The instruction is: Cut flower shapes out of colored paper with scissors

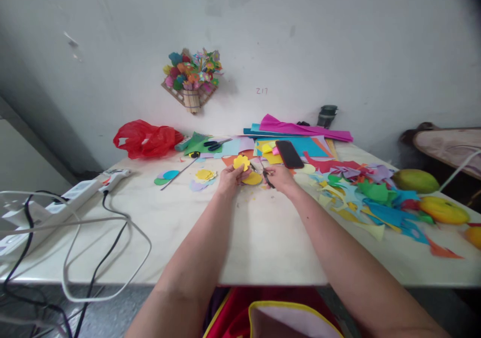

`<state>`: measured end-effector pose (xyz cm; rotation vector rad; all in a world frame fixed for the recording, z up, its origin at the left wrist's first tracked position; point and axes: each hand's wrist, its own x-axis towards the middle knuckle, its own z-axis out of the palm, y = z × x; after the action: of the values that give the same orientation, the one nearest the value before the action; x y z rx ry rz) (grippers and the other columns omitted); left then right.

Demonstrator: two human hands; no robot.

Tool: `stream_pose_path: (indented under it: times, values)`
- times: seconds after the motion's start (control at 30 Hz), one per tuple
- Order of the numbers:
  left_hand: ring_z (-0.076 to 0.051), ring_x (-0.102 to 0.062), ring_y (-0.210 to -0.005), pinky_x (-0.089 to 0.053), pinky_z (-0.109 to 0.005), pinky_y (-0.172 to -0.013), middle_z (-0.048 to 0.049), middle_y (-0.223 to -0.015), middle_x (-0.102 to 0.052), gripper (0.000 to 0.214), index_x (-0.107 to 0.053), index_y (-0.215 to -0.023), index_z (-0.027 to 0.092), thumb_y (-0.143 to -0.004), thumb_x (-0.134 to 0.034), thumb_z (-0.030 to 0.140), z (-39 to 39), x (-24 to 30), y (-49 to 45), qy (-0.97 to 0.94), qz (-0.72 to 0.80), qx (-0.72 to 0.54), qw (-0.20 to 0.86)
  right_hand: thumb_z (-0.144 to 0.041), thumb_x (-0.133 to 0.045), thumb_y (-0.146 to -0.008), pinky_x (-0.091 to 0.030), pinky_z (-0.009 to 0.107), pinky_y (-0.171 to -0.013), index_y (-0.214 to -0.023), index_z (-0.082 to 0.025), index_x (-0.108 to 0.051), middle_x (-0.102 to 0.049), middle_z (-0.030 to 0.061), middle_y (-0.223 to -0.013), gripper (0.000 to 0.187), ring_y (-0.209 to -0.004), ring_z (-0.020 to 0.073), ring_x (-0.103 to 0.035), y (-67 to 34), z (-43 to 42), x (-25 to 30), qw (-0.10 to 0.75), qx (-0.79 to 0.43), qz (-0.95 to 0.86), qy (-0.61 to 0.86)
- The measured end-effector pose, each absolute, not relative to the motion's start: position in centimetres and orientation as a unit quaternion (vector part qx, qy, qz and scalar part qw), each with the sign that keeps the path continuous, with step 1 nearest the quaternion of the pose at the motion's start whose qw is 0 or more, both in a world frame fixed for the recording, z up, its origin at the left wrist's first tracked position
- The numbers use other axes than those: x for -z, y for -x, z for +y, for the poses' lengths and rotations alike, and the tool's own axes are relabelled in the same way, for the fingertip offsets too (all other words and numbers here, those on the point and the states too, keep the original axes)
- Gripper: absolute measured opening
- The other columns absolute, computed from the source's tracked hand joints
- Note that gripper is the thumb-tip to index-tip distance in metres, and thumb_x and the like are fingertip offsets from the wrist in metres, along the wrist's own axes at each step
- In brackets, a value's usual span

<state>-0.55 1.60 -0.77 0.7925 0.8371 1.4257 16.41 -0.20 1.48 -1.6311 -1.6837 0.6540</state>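
My left hand [231, 178] pinches a yellow paper flower [241, 163] with a scalloped edge, held up over the table. Just to its right, my right hand [280, 177] grips a pair of scissors [266, 177] by the dark handles, the blades towards the flower. A yellow paper circle [252, 179] lies between the two hands. Left of my left hand, a small stack of cut yellow flowers [206, 175] rests beside pale lilac and blue paper flowers [202, 184]. Tiny yellow clippings are scattered beneath my hands.
Paper scraps [376, 192] and mangoes [443, 210] cover the right side. Behind are a phone [289, 154], coloured sheets [311, 147], a second pair of scissors [216, 145] and a red plastic bag [148, 138]. A power strip [75, 197] with loose cables [148, 235] lies at left.
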Motion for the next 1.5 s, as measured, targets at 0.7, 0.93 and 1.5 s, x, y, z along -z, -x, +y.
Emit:
stream_pose_path:
  times: [0.7, 0.93, 1.5]
  values:
    - [-0.018, -0.07, -0.062, -0.056, -0.027, -0.066, -0.0085, -0.076, -0.074, 0.037, -0.07, -0.081, 0.011, -0.053, -0.088, 0.028, 1.0, 1.1, 0.4, -0.51, 0.341, -0.466, 0.637, -0.035, -0.08, -0.054, -0.051, 0.028, -0.059, -0.094, -0.017, -0.062, -0.061, -0.0031, -0.064, 0.048, -0.062, 0.0168, -0.065, -16.9, 0.4, -1.2, 0.561, -0.418, -0.52, 0.49]
    - [-0.019, -0.07, -0.062, -0.055, -0.028, -0.064, -0.0063, -0.077, -0.074, 0.04, -0.069, -0.081, 0.014, -0.056, -0.087, 0.04, 1.0, 1.3, 0.3, -0.533, 0.352, -0.45, 0.624, -0.029, -0.078, -0.051, -0.049, 0.029, -0.054, -0.089, -0.017, -0.063, -0.06, -0.0039, -0.058, 0.043, -0.055, 0.0155, -0.059, -16.5, 0.7, -0.6, 0.551, -0.399, -0.55, 0.484]
    - [-0.015, -0.061, -0.055, -0.047, -0.024, -0.05, -0.0052, -0.063, -0.065, 0.048, -0.063, -0.066, 0.013, -0.065, -0.074, 0.06, 2.0, 1.8, -0.6, -0.457, 0.409, -0.57, 0.547, -0.014, -0.085, -0.047, -0.047, 0.022, -0.047, -0.083, -0.016, -0.063, -0.058, -0.0056, -0.056, 0.042, -0.046, 0.0091, -0.055, -15.8, 0.2, -1.3, 0.542, -0.497, -0.486, 0.473]
